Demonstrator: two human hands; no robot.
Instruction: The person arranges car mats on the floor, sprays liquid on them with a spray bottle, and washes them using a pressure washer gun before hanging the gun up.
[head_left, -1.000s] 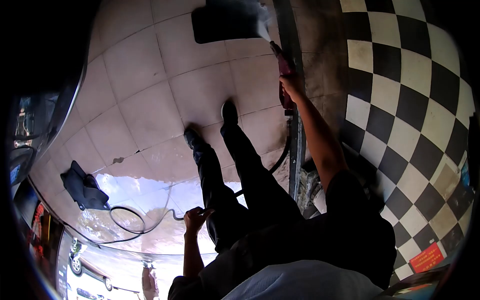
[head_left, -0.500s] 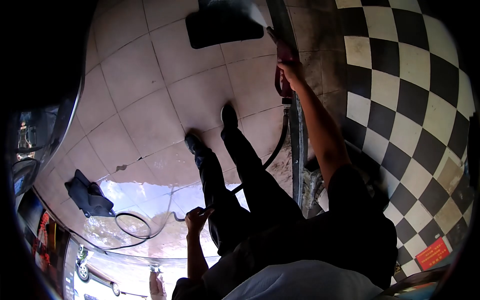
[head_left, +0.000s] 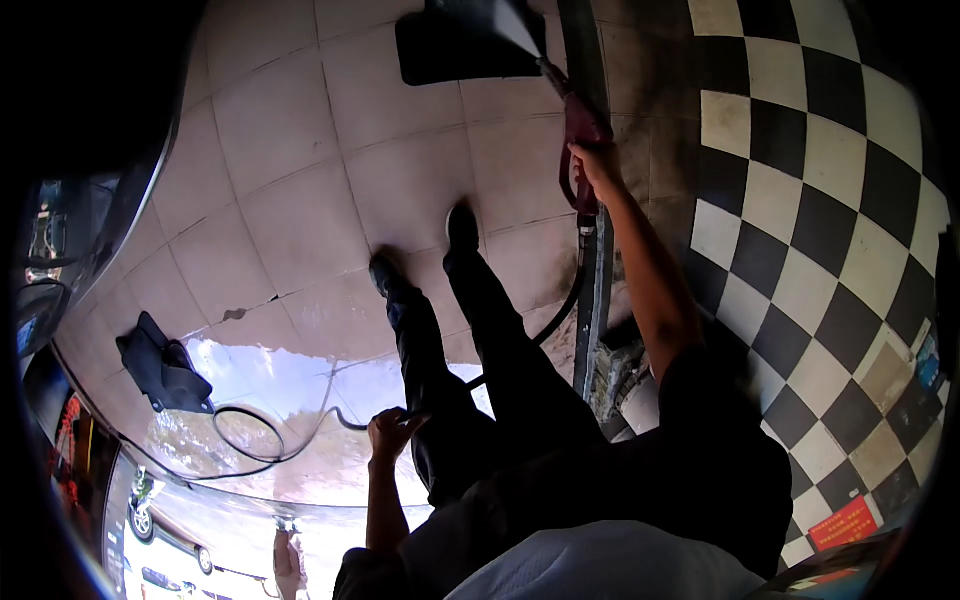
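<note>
My right hand (head_left: pixel 598 168) is closed around the handle of a dark red spray gun (head_left: pixel 585 122). From its nozzle a white spray (head_left: pixel 517 28) fans onto a black mat (head_left: pixel 465 62) lying flat on the tiles. A black hose (head_left: pixel 568 312) runs from the gun's base, passes behind my legs and comes out by my left hand (head_left: pixel 393 435). The fingers of that hand are pinched on the hose beside my thigh. Further along, the hose lies in a loop (head_left: pixel 250 440) on the wet floor.
A dark folded mat-like object (head_left: pixel 165 368) lies on the tiles at left, near a vehicle's edge (head_left: pixel 150 215). Beside the gun runs a dark floor channel (head_left: pixel 590 330), then a black-and-white checkered wall or floor (head_left: pixel 790 190). A person (head_left: pixel 288 560) and parked vehicles (head_left: pixel 142 522) are in the background.
The view has shifted slightly. The gun and my right hand sit a little lower and further right in view, still spraying the mat. My left hand keeps its hold on the hose.
</note>
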